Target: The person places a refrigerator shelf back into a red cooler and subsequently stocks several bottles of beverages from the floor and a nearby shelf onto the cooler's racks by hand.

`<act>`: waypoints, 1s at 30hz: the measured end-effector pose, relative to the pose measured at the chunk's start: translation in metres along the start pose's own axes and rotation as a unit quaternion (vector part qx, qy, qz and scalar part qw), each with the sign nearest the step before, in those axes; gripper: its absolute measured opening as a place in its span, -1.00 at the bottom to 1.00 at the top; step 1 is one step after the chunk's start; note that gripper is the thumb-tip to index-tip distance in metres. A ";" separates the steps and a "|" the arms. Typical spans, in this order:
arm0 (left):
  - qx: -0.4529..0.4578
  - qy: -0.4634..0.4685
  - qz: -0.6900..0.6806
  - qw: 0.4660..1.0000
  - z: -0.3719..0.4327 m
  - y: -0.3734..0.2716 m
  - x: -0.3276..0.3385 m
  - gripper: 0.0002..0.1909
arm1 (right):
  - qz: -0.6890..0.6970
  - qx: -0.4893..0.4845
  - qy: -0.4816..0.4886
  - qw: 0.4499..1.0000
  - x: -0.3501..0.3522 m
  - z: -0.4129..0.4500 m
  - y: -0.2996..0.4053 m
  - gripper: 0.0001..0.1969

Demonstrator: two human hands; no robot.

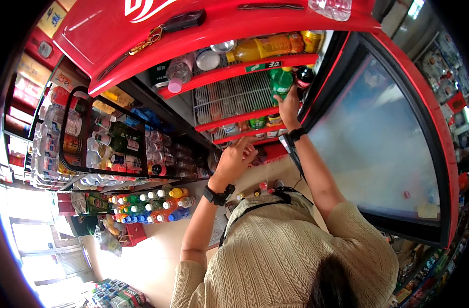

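Observation:
Inside a red drinks fridge, my right hand is at the right end of a wire shelf. Its fingers touch the lower part of a green plastic bottle with a yellow-green cap; how firmly they hold it cannot be told. Just right of that bottle lies a dark cola bottle. My left hand is in front of the lower shelves with its fingers bent, and no object shows in it. On the shelf above are an orange drink bottle, a yellow can and a clear bottle with a pink cap.
The fridge's glass door stands open at the right. A black wire rack full of bottles is at the left. Rows of capped bottles stand on the floor. Keys with a dark fob lie on the fridge top.

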State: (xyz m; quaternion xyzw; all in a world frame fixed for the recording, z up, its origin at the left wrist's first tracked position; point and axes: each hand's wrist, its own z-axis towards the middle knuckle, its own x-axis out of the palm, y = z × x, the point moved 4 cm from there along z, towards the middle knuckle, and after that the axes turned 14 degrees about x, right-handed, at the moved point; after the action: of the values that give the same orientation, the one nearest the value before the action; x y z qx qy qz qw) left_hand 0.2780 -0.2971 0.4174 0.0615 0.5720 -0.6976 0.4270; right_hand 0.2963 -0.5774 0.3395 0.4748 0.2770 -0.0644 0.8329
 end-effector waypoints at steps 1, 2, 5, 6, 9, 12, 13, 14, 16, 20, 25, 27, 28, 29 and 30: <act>-0.005 -0.004 0.002 1.000 -0.002 0.003 -0.002 -0.67 | -0.033 0.023 0.001 0.999 0.002 0.003 0.000 -0.32; -0.005 -0.003 0.001 1.000 -0.004 0.005 -0.003 -0.67 | -0.073 0.008 -0.004 0.997 0.004 0.004 0.002 -0.35; -0.011 0.000 -0.004 1.000 -0.008 0.009 -0.006 -0.66 | -0.093 0.047 0.032 0.994 0.003 0.000 0.012 -0.36; -0.007 -0.003 -0.014 1.000 -0.006 0.009 -0.005 -0.67 | -0.137 0.070 0.026 0.988 0.003 0.002 0.007 -0.45; 0.000 0.001 -0.030 1.000 -0.008 0.015 -0.006 -0.67 | -0.183 0.103 0.084 0.974 0.004 -0.003 -0.007 -0.47; -0.023 0.016 -0.047 0.999 -0.012 0.023 -0.006 -0.67 | -0.200 0.079 0.063 0.975 0.002 -0.006 -0.010 -0.52; -0.046 0.026 -0.057 0.997 -0.012 0.025 -0.005 -0.67 | -0.198 0.071 0.061 0.976 0.001 -0.005 -0.012 -0.53; -0.045 0.029 -0.059 0.997 -0.011 0.026 -0.004 -0.67 | -0.190 0.072 0.077 0.976 0.003 -0.002 -0.014 -0.57; -0.052 0.041 -0.065 0.996 -0.006 0.029 -0.001 -0.67 | -0.195 0.073 0.072 0.975 0.007 0.003 -0.020 -0.58; 0.018 0.001 -0.009 1.000 0.005 0.042 0.004 -0.65 | -0.190 0.073 0.057 0.977 0.018 0.005 -0.026 -0.62; 0.037 -0.026 0.172 0.984 0.020 0.079 0.011 -0.48 | -0.182 0.091 0.066 0.977 0.036 0.017 -0.033 -0.66; 0.007 -0.014 0.220 0.975 0.017 0.104 0.020 -0.39 | -0.148 0.077 0.046 0.985 0.038 0.021 -0.034 -0.67; -0.027 -0.004 0.266 0.964 0.014 0.115 0.023 -0.30 | -0.158 0.076 0.057 0.983 0.041 0.022 -0.033 -0.67; -0.028 -0.002 0.267 0.963 0.011 0.123 0.027 -0.30 | -0.167 0.074 0.068 0.981 0.044 0.022 -0.032 -0.67; -0.057 0.018 0.286 0.956 0.009 0.129 0.030 -0.23 | -0.166 0.074 0.069 0.981 0.046 0.021 -0.030 -0.67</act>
State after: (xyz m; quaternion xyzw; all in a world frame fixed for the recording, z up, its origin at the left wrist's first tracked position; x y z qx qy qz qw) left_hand 0.3487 -0.3181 0.3075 0.2109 0.5770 -0.5109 0.6014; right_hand 0.3325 -0.6040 0.3014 0.4862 0.4035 -0.1892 0.7517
